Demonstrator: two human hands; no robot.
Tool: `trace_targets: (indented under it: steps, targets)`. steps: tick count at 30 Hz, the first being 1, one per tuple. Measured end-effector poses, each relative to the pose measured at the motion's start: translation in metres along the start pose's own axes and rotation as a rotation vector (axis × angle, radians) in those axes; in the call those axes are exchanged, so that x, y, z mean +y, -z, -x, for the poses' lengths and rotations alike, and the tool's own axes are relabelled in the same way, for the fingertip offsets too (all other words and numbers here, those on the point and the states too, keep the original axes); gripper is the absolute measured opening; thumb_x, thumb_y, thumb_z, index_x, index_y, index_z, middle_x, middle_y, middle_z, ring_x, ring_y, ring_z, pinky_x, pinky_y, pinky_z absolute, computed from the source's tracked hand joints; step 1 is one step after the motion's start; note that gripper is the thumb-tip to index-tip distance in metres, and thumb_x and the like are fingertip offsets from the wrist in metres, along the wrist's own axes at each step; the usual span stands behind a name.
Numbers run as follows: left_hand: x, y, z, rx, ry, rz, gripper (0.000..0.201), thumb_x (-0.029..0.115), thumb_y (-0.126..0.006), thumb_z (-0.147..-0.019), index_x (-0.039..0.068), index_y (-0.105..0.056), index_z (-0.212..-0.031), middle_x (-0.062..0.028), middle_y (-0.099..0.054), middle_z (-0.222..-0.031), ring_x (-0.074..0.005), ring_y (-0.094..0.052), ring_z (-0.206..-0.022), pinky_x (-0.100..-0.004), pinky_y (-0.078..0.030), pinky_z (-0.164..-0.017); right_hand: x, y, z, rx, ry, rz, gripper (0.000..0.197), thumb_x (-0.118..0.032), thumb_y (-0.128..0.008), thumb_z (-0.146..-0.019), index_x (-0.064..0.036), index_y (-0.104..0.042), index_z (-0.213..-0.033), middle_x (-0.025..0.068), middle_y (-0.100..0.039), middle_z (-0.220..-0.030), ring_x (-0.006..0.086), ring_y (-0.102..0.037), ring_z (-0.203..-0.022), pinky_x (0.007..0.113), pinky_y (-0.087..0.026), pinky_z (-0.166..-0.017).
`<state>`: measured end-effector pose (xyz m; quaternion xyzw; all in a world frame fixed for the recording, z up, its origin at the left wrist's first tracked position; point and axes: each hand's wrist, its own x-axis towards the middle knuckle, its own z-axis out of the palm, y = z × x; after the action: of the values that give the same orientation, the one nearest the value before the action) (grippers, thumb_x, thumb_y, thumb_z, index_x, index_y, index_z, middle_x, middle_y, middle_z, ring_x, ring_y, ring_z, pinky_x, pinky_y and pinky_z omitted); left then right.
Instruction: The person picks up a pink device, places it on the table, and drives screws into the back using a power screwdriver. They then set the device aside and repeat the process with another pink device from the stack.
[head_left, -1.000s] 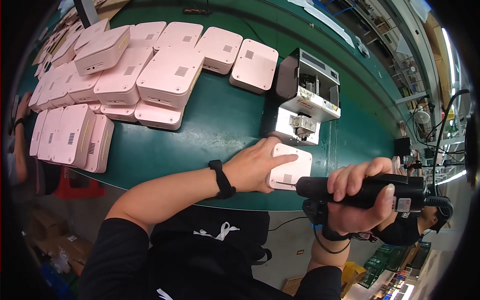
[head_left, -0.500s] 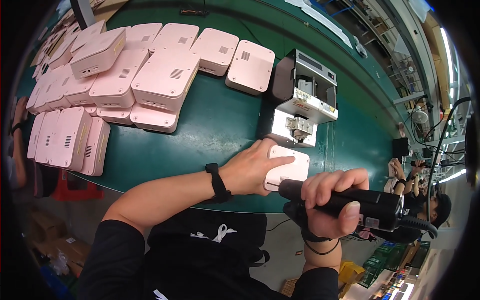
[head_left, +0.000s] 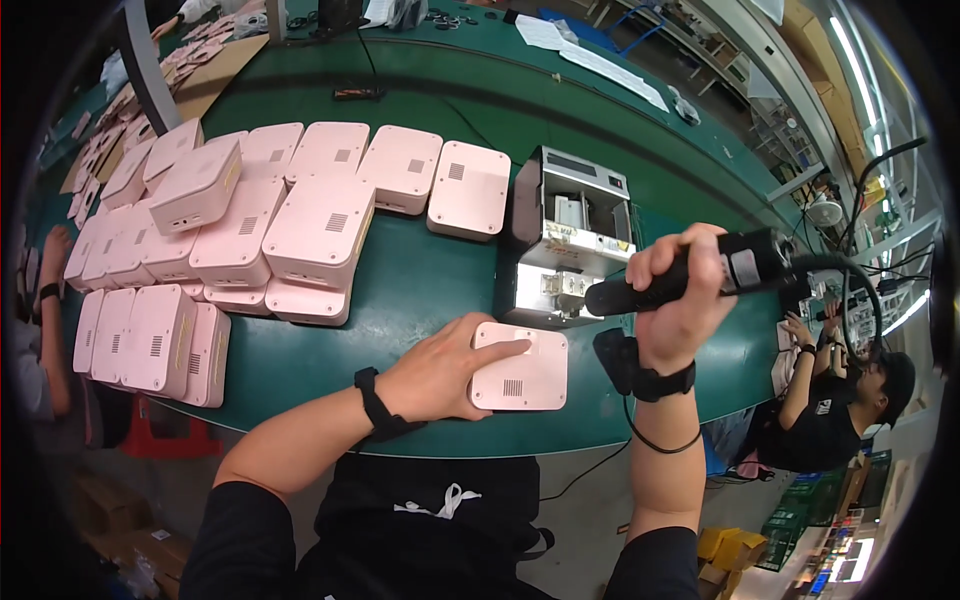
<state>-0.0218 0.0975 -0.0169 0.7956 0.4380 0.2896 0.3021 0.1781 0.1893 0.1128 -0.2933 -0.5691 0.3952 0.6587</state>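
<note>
My left hand [head_left: 440, 372] grips a pale pink plastic casing [head_left: 540, 372] lying on the green bench near its front edge. The thumb side wraps the casing's left side, and one finger stretches across its top. The casing has a vent grille and corner holes. In my right hand [head_left: 688, 290] is a black electric screwdriver [head_left: 755, 265], held sideways with its cable trailing right. Its nose is at the metal front block of a screw feeder [head_left: 590, 240], beyond the casing. The bit itself cannot be made out there.
Several matching pink casings [head_left: 320, 235] are stacked at the left and along the back. A black strap-mounted device [head_left: 618, 362] sits on my right wrist. Other people work at the far left and at the right [head_left: 835, 410]. Papers [head_left: 610, 78] lie farther back.
My right hand has carried the screwdriver away from the casing's near corner to the screw feeder. My left hand still grips the casing. The whole view has shifted.
</note>
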Motion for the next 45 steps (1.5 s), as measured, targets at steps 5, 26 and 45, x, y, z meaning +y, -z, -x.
trace_targets:
  steps: [5,26,45]
  targets:
    - [-0.006,0.005,0.008,0.019,0.046,-0.005,0.084,0.018,-0.087,-0.061,0.022,-0.055,-0.139,-0.0152,-0.047,-0.130,-0.0367,-0.052,-0.121,-0.0427,-0.049,-0.101,-0.004,-0.003,0.010,-0.037,-0.144,-0.026,0.026,-0.033,-0.048,-0.101,-0.0075,-0.048,-0.101,0.0050,-0.048,-0.066,0.0154,-0.045,-0.049,0.033,-0.043,-0.053]
    - [-0.013,-0.005,0.004,0.106,0.059,0.026,0.085,0.014,-0.087,-0.059,0.022,-0.056,-0.138,-0.0160,-0.047,-0.129,-0.0377,-0.051,-0.122,-0.0427,-0.048,-0.102,-0.024,-0.007,0.093,-0.254,-0.207,-0.080,0.044,-0.044,-0.063,-0.089,-0.0073,-0.041,-0.099,0.0060,-0.051,-0.066,0.0169,-0.050,-0.049,0.033,-0.045,-0.051]
    - [-0.004,-0.001,0.002,0.052,0.031,-0.030,0.088,0.020,-0.089,-0.060,0.025,-0.054,-0.141,-0.0150,-0.047,-0.132,-0.0369,-0.051,-0.123,-0.0435,-0.048,-0.102,-0.026,0.005,0.035,-0.128,-0.102,-0.214,0.028,-0.034,-0.051,-0.099,-0.0060,-0.047,-0.100,0.0054,-0.051,-0.066,0.0162,-0.048,-0.050,0.032,-0.044,-0.052]
